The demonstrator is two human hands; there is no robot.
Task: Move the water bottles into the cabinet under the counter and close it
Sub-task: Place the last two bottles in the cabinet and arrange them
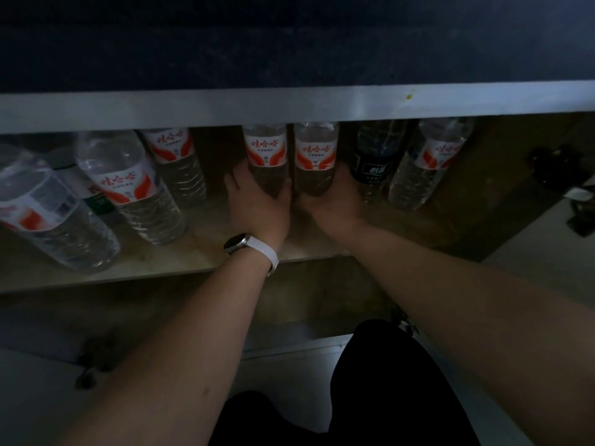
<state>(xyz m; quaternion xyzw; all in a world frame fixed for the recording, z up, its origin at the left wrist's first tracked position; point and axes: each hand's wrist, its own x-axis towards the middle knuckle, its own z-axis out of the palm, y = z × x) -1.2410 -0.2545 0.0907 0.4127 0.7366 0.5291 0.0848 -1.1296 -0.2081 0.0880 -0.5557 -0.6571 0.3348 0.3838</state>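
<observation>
Now left hand [257, 206] clasps the left bottle [265, 148], right hand [333, 201] the right bottle [315, 149] beside it.

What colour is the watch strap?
The watch strap on the left wrist is white; head view.

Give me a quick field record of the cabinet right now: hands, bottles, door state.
left hand: grips left middle bottle near its base
right hand: grips right middle bottle near its base
middle bottles: upright on shelf, side by side
to their right: dark-label bottle, then far-right bottle with red label
to their left: left bottles, mostly red-label
bottle tops: hidden behind counter edge
cabinet: open, inside visible
</observation>
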